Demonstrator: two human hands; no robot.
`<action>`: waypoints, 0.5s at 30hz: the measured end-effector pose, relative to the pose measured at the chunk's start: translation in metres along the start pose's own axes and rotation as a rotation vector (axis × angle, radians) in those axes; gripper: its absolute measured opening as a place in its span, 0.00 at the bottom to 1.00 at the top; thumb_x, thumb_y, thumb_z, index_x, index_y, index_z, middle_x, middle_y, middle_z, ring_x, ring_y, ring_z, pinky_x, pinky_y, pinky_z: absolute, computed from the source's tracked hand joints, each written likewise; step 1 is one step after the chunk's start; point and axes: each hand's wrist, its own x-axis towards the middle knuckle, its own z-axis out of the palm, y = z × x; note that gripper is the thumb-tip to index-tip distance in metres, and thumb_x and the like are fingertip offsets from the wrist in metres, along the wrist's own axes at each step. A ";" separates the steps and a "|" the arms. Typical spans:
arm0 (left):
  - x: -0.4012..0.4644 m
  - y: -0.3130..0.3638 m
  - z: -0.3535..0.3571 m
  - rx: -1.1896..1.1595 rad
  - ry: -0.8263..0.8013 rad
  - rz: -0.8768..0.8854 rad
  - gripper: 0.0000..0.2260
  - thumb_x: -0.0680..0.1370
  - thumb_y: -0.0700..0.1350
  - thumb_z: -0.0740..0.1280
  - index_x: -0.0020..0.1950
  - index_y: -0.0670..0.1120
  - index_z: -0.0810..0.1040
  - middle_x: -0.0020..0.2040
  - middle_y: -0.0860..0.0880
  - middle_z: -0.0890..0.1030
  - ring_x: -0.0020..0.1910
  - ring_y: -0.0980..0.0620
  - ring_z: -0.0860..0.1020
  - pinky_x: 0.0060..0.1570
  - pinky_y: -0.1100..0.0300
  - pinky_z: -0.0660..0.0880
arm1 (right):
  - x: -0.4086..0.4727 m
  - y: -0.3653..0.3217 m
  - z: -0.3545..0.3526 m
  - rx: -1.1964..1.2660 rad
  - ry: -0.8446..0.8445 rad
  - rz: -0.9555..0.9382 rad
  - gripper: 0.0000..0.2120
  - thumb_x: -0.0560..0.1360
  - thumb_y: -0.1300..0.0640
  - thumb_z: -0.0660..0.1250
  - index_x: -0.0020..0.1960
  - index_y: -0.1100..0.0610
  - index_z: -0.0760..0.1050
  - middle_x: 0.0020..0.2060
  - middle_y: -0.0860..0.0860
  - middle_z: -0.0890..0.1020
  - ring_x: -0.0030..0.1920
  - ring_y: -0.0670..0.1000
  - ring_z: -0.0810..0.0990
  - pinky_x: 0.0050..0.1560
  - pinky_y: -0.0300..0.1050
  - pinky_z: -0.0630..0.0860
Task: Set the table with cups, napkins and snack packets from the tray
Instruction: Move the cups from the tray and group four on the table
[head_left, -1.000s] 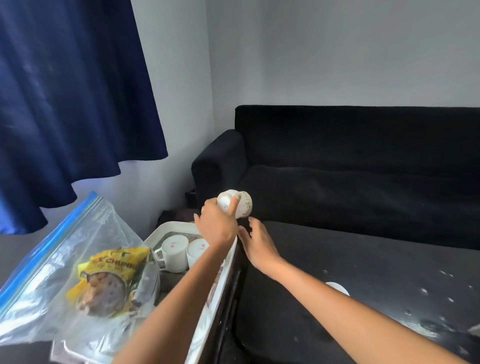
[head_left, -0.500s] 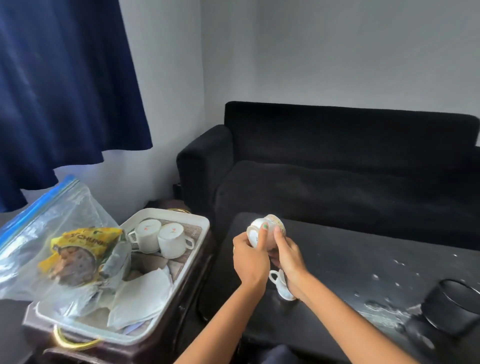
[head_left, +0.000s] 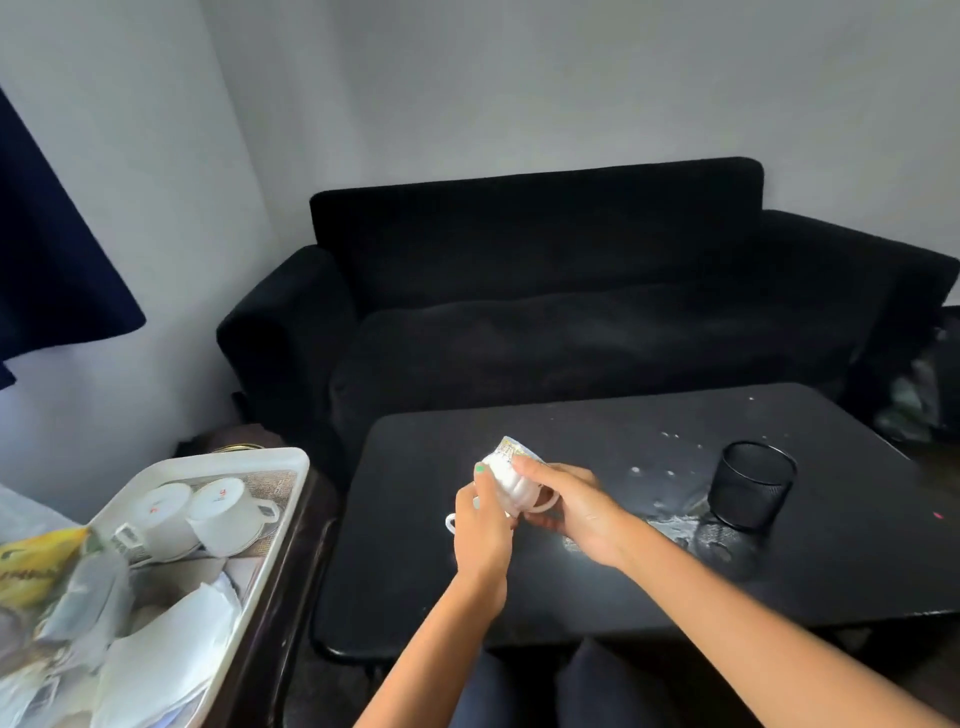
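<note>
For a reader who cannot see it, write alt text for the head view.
Both hands, left and right, hold a white cup above a black table. A tray at the left holds two more cups and napkins.

The left hand (head_left: 480, 525) hides most of a second cup (head_left: 450, 523) on the table; only its handle peeks out. The snack packet (head_left: 31, 564) blurs at the left edge, its lettering unreadable, and the tray (head_left: 270, 530) runs off the bottom.
</note>
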 end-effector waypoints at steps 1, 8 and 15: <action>-0.002 0.000 0.001 0.018 -0.009 -0.001 0.24 0.82 0.57 0.49 0.63 0.42 0.74 0.58 0.41 0.79 0.56 0.43 0.78 0.60 0.48 0.74 | -0.001 0.001 -0.002 -0.008 0.020 -0.021 0.24 0.65 0.49 0.76 0.54 0.64 0.79 0.46 0.56 0.84 0.46 0.52 0.83 0.49 0.44 0.79; -0.011 -0.012 0.002 0.190 -0.029 0.126 0.18 0.82 0.46 0.53 0.72 0.53 0.66 0.67 0.50 0.71 0.62 0.51 0.72 0.64 0.51 0.71 | -0.002 0.007 -0.008 -0.218 0.161 -0.108 0.27 0.61 0.58 0.81 0.56 0.55 0.74 0.47 0.49 0.82 0.44 0.43 0.81 0.34 0.30 0.74; -0.013 -0.045 0.009 0.384 -0.080 0.063 0.17 0.80 0.42 0.59 0.69 0.48 0.67 0.65 0.47 0.74 0.60 0.48 0.74 0.62 0.51 0.72 | 0.003 0.034 -0.022 -0.378 0.268 -0.124 0.29 0.57 0.61 0.81 0.54 0.53 0.72 0.49 0.49 0.80 0.50 0.48 0.79 0.47 0.42 0.78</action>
